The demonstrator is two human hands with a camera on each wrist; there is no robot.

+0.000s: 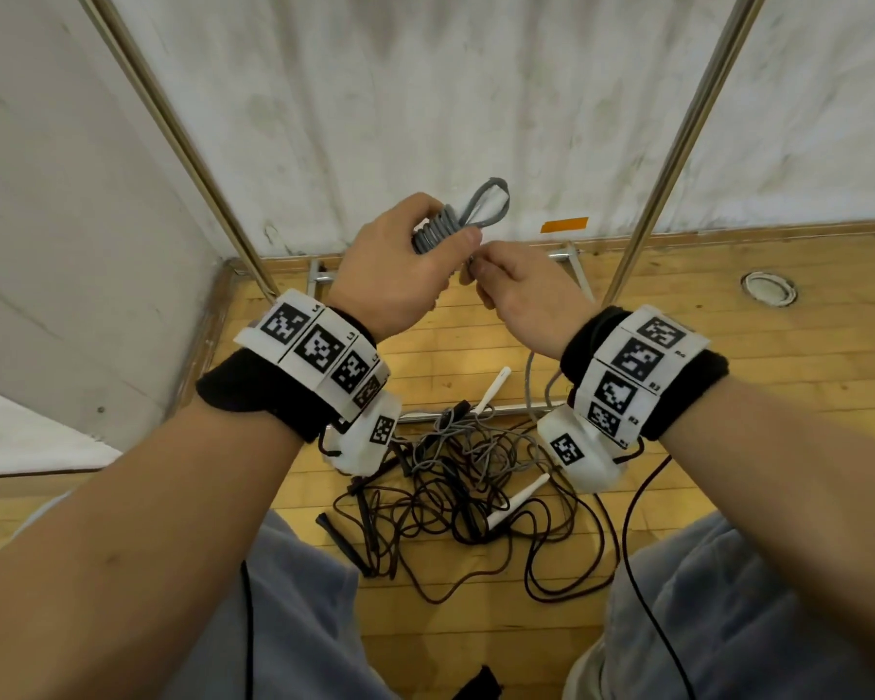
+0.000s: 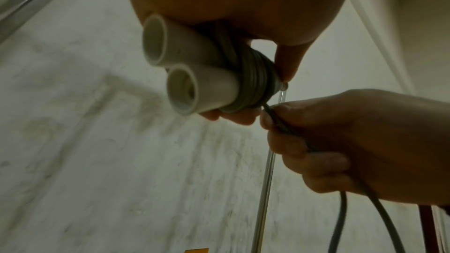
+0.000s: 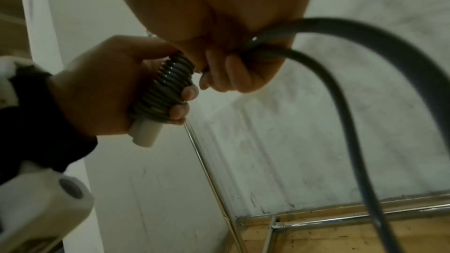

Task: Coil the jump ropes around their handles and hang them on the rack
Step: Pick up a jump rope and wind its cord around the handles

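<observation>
My left hand (image 1: 428, 242) grips two white handles (image 2: 185, 68) held side by side, with a grey jump rope coil (image 1: 438, 229) wound tightly round them. A short grey loop (image 1: 488, 204) sticks up past the coil. Close beside it, my right hand (image 1: 478, 272) pinches the free grey rope (image 3: 340, 84), which curves away and hangs down toward the floor. In the right wrist view my left hand's fingertips (image 3: 181, 103) press on the coil (image 3: 168, 84), and one handle end (image 3: 146, 134) pokes out below my left hand. The chrome rack's uprights (image 1: 173, 133) rise on either side.
A tangled pile of dark and grey ropes (image 1: 466, 492) with white handles (image 1: 519, 500) and black handles lies on the wooden floor between my knees. The rack's base bars (image 1: 476, 409) cross behind it. A white wall stands behind, with an orange tape strip (image 1: 564, 224) and a round floor socket (image 1: 769, 289).
</observation>
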